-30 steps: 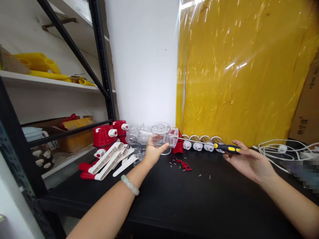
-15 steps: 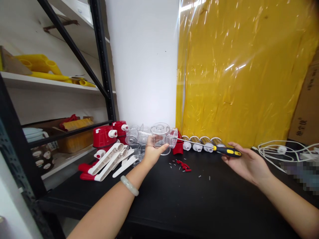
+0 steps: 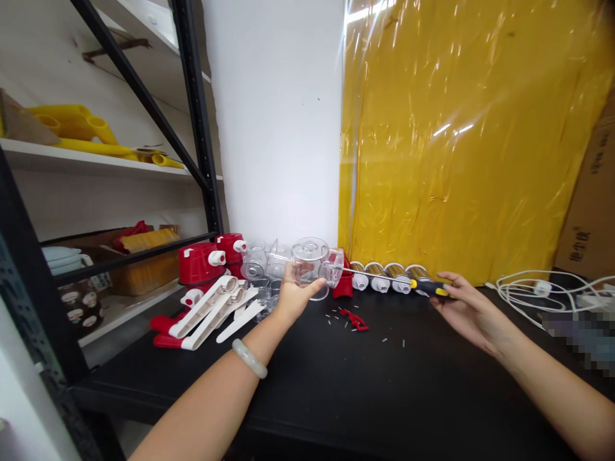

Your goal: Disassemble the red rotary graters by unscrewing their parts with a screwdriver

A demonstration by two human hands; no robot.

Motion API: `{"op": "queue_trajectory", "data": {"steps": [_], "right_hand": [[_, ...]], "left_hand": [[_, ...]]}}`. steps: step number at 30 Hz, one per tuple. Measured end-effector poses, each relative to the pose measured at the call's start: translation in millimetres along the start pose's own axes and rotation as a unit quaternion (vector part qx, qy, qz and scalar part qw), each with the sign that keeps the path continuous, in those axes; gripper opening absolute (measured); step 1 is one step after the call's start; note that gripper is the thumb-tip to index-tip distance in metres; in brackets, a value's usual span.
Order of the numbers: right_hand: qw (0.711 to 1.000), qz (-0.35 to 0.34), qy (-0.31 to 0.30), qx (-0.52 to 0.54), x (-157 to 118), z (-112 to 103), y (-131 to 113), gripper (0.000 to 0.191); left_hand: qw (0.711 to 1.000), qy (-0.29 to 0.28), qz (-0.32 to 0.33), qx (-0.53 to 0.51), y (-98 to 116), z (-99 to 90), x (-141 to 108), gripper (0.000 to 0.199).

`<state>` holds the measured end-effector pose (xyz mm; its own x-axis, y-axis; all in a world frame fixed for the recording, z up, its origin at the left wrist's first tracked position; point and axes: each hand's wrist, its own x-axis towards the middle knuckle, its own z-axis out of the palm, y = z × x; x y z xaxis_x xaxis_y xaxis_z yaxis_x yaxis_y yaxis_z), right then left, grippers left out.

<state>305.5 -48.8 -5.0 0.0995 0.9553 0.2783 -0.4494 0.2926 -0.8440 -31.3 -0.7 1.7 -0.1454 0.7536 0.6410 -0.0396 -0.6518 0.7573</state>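
My left hand (image 3: 300, 296) is closed around a clear plastic housing (image 3: 311, 253), held above the black table. In my right hand (image 3: 464, 310) is a black-and-yellow screwdriver (image 3: 432, 288), gripped by its handle with the shaft pointing left. The shaft's tip reaches the right end of the clear housing; exactly what it touches there is too small to tell. Below the housing lie small red plastic parts (image 3: 354, 319) with several tiny metal pins (image 3: 385, 340) scattered about. Behind the shaft stand several grater drums (image 3: 379, 276) with white ends, beside a red part (image 3: 343, 282).
At left are red plastic housings (image 3: 199, 262), white handles with red ends (image 3: 211, 314) and more clear parts (image 3: 257, 259). A black-framed shelf (image 3: 196, 96) rises on the left. White cables (image 3: 523, 288) lie at right, near a cardboard box (image 3: 589, 205). Yellow sheeting (image 3: 456, 141) covers the back.
My right hand's grip on the screwdriver handle has shifted, with the fingers now covering the handle's end. My left hand and the clear housing stay nearly in place.
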Motion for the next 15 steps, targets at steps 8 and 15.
{"op": "queue_trajectory", "data": {"steps": [8,15], "right_hand": [[0.995,0.015,0.011,-0.100,2.3,-3.2,10.7,0.022],[0.999,0.036,-0.018,0.020,-0.3,-3.8,-3.5,0.026]], "left_hand": [[1.000,0.001,-0.016,-0.003,5.2,-0.4,0.8,0.058],[0.999,-0.009,-0.034,-0.012,7.8,1.1,-1.5,0.059]]}}
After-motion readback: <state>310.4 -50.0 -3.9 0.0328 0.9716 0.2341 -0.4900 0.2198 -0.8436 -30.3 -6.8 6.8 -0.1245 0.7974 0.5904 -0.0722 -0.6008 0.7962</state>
